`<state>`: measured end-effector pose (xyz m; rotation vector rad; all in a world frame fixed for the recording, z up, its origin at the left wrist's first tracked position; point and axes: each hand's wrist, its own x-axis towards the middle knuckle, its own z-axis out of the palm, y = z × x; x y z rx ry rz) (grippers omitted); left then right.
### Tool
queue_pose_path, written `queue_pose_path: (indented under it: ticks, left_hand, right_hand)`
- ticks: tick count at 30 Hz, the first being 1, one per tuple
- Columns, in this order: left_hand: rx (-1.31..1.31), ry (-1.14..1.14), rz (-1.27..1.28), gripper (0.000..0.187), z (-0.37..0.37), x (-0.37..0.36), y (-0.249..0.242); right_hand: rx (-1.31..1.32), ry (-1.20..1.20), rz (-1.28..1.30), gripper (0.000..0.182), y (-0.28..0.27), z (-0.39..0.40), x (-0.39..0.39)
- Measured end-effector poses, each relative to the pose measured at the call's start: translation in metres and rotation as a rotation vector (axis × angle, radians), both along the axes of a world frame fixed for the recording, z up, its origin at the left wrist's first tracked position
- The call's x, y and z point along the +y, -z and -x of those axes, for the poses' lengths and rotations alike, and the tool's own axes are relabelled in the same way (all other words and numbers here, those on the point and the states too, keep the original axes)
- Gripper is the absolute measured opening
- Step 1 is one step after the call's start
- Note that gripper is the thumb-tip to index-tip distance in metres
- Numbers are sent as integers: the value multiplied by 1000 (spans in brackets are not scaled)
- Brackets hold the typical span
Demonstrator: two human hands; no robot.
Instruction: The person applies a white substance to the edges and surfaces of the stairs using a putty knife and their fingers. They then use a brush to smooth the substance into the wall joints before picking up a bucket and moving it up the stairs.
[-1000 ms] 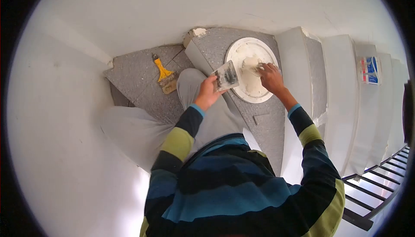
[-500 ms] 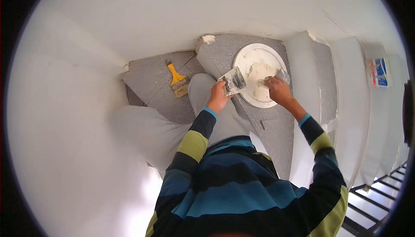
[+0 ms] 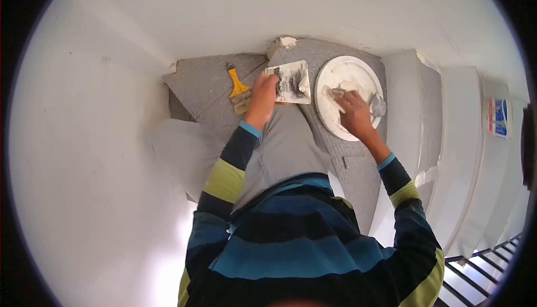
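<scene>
My left hand (image 3: 262,99) grips a square, flat putty spreader (image 3: 290,83) by its left edge. Its pale face carries dark smears and a dab of white putty near the right side. To the right, my right hand (image 3: 356,115) is closed on a putty knife (image 3: 335,92), whose blade lies low over a round white lid (image 3: 323,118). White putty (image 3: 349,76) is spread across the middle of the lid. Most of the knife's handle is hidden by my fingers. A greyish, shiny lump (image 3: 378,105) sits at the lid's right rim.
A paintbrush with a yellow handle (image 3: 237,84) lies on the grey speckled step at left. White walls close in at the back and left. More steps (image 3: 430,116) rise at right, with a blue-and-red labelled container (image 3: 499,118) on one. A black railing (image 3: 481,273) stands lower right.
My left hand has moved left and up with the spreader, away from the lid, and turned it flatter. My right hand has shifted slightly, with the knife blade now over the lid's left part.
</scene>
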<state>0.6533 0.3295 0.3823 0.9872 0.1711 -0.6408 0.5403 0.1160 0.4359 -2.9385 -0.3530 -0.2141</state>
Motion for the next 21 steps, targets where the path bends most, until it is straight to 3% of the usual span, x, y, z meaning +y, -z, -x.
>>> queue_pose_path:
  ticks: [3,7,9,10,13,15,21]
  left_hand:
    - [-157,51,-173,13,-15,7,13]
    - [-144,131,-187,15,-24,16,9]
    - [-155,-2,-176,18,-40,24,39]
    - [-159,1,-174,18,-51,37,50]
    - [-547,-59,-477,19,-72,74,63]
    - [-2,-227,-193,22,-79,84,53]
    - [90,-240,-181,22,-82,87,59]
  right_hand:
    - [-71,-80,-55,40,-36,-25,21]
    - [-47,-314,-15,35,-34,-57,42]
    - [-1,-401,52,30,-32,-77,40]
    - [-5,-397,55,30,-25,-88,33]
    - [-70,-64,149,30,24,-112,12]
    - [-147,12,155,31,54,-125,9]
    - [-239,228,225,33,110,-145,16]
